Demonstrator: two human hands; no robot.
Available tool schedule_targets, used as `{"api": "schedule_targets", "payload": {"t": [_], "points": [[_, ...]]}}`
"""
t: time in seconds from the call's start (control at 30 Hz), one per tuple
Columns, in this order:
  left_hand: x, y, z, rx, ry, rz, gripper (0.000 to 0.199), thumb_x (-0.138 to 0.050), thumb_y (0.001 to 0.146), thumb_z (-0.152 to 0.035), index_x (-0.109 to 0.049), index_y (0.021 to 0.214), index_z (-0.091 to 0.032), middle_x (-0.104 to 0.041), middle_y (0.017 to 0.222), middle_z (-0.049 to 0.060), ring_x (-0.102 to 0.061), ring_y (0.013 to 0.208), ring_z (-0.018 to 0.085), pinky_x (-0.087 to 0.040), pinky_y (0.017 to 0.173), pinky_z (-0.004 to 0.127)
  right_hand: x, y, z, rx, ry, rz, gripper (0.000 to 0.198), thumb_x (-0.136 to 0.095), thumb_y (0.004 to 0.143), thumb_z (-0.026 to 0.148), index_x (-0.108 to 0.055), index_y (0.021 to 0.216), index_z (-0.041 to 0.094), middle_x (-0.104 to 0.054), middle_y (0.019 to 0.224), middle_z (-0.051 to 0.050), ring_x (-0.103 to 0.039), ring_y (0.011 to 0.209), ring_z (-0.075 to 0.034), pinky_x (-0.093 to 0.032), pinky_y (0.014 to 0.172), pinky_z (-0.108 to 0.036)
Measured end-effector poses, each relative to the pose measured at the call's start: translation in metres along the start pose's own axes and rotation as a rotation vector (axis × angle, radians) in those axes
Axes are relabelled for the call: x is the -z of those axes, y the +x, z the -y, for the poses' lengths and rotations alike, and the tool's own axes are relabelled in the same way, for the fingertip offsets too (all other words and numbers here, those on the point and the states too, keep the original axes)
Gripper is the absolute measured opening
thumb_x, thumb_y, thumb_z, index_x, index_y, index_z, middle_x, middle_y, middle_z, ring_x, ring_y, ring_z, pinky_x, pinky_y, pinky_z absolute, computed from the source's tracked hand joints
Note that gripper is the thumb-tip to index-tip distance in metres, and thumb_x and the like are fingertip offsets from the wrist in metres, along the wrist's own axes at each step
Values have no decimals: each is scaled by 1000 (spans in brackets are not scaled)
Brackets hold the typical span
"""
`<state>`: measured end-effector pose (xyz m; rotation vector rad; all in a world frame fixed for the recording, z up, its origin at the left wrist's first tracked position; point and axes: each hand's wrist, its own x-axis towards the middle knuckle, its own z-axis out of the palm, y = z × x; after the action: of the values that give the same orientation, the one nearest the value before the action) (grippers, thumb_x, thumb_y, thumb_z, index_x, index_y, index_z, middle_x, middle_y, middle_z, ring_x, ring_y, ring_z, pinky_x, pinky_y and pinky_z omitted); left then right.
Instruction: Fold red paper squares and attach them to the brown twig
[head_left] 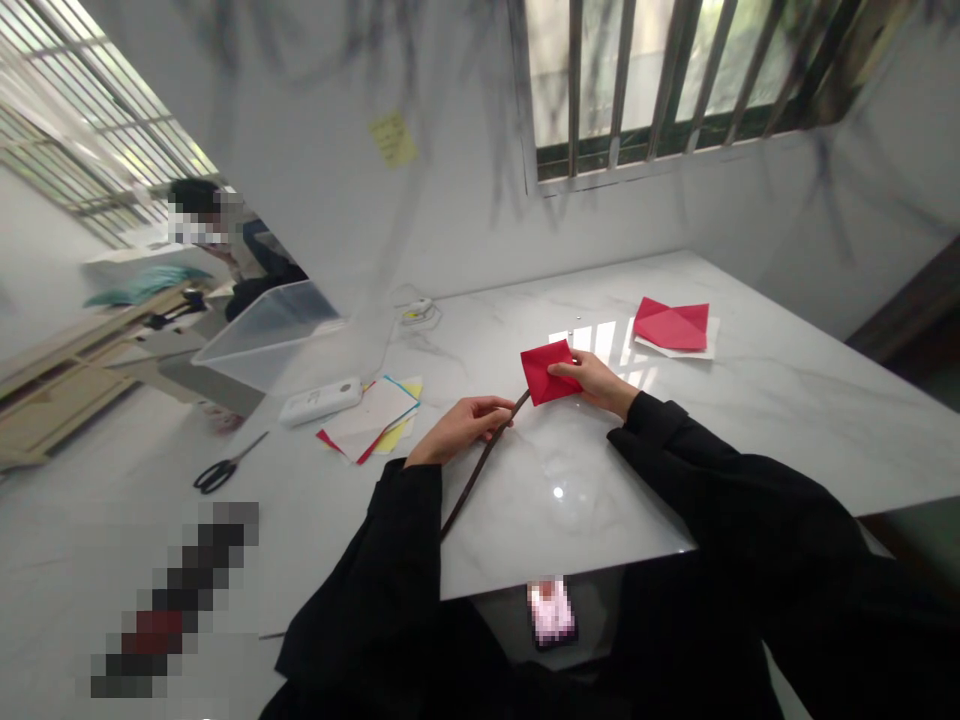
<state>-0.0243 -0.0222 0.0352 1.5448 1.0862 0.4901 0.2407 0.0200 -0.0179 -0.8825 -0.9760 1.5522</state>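
Observation:
A small folded red paper point(543, 374), shaped like an envelope, is gripped between the thumb and fingers of my right hand point(601, 384) above the table. From its lower left corner a thin dark brown strip point(474, 475) runs down toward the table's front edge. Whether the strip is fixed to the paper or just touches it I cannot tell. My left hand point(466, 426) closes its thumb and fingers around the strip's upper part, just left of the red paper.
On the white marbled table point(780, 420), red and white papers point(675, 326) lie at the right. Left are coloured sheets point(371, 415), a white power strip-like box point(321, 402), scissors point(225, 470) and a clear plastic bin point(274, 335). A person point(259, 250) sits beyond.

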Motion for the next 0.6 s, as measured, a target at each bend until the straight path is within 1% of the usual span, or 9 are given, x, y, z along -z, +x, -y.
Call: {"api": "schedule_targets", "payload": {"t": [0.07, 0.17, 0.23, 0.3, 0.37, 0.43, 0.53, 0.6], "points": [[2, 0, 1, -10, 25, 26, 46, -77, 79, -46, -76, 115, -17, -74, 91, 8, -58, 69, 15, -41, 63, 26, 0, 0, -2, 7, -11, -2, 36, -86, 67, 24, -69, 97, 15, -75, 94, -7, -71, 83, -19, -59, 82, -35], [5, 3, 3, -5, 42, 58, 43, -79, 77, -42, -77, 110, -15, -71, 79, 4, -50, 60, 12, -36, 59, 26, -1, -2, -5, 23, -23, -5, 38, -87, 67, 26, -69, 98, 14, -75, 95, -8, -70, 83, -18, -59, 83, -34], [6, 5, 6, -9, 29, 69, 41, -79, 76, -42, -77, 108, -15, -68, 73, 3, -48, 58, 12, -35, 59, 26, -2, -5, -5, 35, -27, -3, 41, -88, 67, 29, -68, 99, 14, -75, 97, -8, -70, 85, -19, -59, 85, -34], [7, 7, 10, -8, -10, 51, 42, -81, 75, -41, -77, 107, -14, -68, 74, 3, -48, 59, 11, -34, 58, 26, -4, -6, -5, 49, -15, 2, 48, -89, 69, 34, -66, 107, 17, -74, 103, -8, -71, 88, -19, -59, 85, -33], [7, 9, 15, -1, -86, -16, 45, -83, 73, -41, -75, 108, -14, -72, 82, 5, -49, 61, 11, -33, 58, 25, -6, -6, -6, 55, 13, -23, 54, -86, 74, 42, -61, 117, 21, -72, 109, -7, -71, 90, -18, -60, 83, -31], [6, 12, 20, -4, -197, -118, 49, -85, 71, -42, -73, 109, -13, -73, 89, 7, -53, 65, 11, -35, 59, 24, -9, -3, -8, 52, 28, -109, 55, -81, 78, 50, -58, 121, 23, -69, 107, -6, -70, 87, -16, -60, 80, -29], [5, 15, 25, -33, -329, -242, 54, -88, 68, -43, -71, 109, -13, -72, 91, 7, -56, 71, 11, -38, 63, 23, -12, 0, -16, 120, -43, -274, 58, -72, 82, 58, -57, 123, 21, -64, 94, -3, -64, 76, -13, -58, 72, -27], [4, 16, 26, -42, -357, -268, 55, -88, 67, -43, -71, 108, -13, -72, 91, 7, -57, 72, 11, -39, 64, 23, -15, 1, -22, 205, -164, -319, 64, -67, 83, 63, -56, 129, 20, -61, 84, 1, -58, 68, -12, -53, 63, -25]]}}
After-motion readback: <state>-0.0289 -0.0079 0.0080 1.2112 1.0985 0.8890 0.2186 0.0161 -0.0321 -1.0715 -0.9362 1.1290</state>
